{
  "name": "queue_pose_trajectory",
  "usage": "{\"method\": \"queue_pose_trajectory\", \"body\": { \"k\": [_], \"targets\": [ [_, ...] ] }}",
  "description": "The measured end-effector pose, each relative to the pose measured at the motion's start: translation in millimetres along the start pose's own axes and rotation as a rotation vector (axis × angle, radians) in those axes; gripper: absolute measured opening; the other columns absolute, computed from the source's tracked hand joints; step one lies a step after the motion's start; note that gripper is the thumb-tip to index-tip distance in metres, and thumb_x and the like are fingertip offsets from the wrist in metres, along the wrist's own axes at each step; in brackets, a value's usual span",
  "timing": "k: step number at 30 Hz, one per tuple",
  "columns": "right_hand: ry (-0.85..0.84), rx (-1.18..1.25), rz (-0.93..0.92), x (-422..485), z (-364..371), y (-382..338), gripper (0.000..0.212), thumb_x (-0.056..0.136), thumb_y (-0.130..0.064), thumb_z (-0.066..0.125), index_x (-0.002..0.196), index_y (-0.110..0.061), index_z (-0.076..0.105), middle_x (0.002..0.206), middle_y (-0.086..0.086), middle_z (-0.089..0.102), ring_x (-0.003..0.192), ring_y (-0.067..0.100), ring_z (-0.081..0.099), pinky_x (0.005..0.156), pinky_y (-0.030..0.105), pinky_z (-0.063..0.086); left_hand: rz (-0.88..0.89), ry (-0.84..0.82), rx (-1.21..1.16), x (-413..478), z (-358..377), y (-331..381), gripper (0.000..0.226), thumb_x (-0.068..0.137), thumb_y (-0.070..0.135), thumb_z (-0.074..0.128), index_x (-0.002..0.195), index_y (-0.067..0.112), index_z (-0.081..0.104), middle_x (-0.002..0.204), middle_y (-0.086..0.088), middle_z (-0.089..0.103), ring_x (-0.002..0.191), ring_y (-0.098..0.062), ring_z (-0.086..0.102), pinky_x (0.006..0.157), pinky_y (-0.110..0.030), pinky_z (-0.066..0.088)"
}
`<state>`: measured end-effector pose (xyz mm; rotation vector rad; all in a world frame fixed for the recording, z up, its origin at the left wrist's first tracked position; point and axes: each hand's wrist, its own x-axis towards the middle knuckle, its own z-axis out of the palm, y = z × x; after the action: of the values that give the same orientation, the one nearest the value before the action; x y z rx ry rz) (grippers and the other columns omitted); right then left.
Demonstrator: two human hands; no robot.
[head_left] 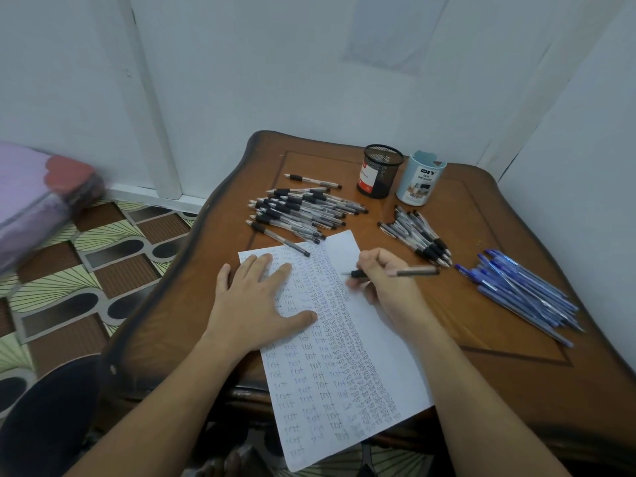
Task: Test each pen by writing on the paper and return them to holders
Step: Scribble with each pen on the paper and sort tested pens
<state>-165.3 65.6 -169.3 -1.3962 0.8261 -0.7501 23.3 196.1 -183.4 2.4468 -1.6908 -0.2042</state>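
Left hand (254, 304) is pressing flat, fingers straight, on the paper (385, 356), which is lying at centre frame on the bench (499, 373), covered in columns of "test". Right hand (385, 280) is gripping a black-grip pen (414, 271), tip pointing left over the paper's upper part. Mesh holder (380, 172) and blue holder (420, 179) are standing at upper centre. Loose pens (299, 211) are lying below them.

Paper (385, 342) on table (481, 380), pen piles (303, 211) behind and right of it, both holders (380, 173) behind the piles.
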Motion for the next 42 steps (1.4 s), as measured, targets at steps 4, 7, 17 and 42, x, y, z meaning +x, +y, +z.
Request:
{"method": "queue_pose_trajectory", "body": {
  "k": [4,7,17,42],
  "targets": [
    [-0.059,0.003,0.009,3,1,5,0.027,0.083,-0.009,0.079,0.07,-0.012,0.056,0.062,0.006,0.058,0.058,0.013,0.054,0.062,0.027,0.048,-0.004,-0.009,0.008,0,1,0,0.107,0.06,0.096,0.012,0.154,0.045,0.016,0.166,0.007,0.006,0.152,-0.015,0.0,0.12,-0.052,-0.007],
    [0.06,-0.032,0.005,6,3,15,0.048,0.082,0.009,0.072,0.053,-0.019,0.047,0.05,0.001,0.042,0.05,0.011,0.041,0.061,0.035,0.039,-0.007,-0.019,0.013,1,0,0,0.103,0.064,0.095,0.017,0.153,0.045,0.017,0.166,0.008,0.006,0.152,-0.015,0.0,0.119,-0.052,-0.008],
    [0.105,-0.165,-0.08,7,5,28,0.037,0.066,-0.008,0.065,0.053,-0.015,0.031,0.056,0.006,0.026,0.058,0.02,0.034,0.063,0.04,0.033,-0.008,-0.007,0.001,1,1,0,0.102,0.064,0.095,0.02,0.153,0.045,0.019,0.165,0.007,0.009,0.152,-0.015,0.002,0.12,-0.051,-0.006],
    [0.095,-0.213,-0.111,9,1,30,0.039,0.075,0.005,0.063,0.056,-0.013,0.033,0.057,0.005,0.025,0.046,0.009,0.042,0.063,0.039,0.035,-0.016,-0.002,-0.013,0,1,1,0.103,0.064,0.094,0.021,0.153,0.044,0.021,0.166,0.008,0.009,0.152,-0.015,0.002,0.12,-0.051,-0.006]
  ]
}}
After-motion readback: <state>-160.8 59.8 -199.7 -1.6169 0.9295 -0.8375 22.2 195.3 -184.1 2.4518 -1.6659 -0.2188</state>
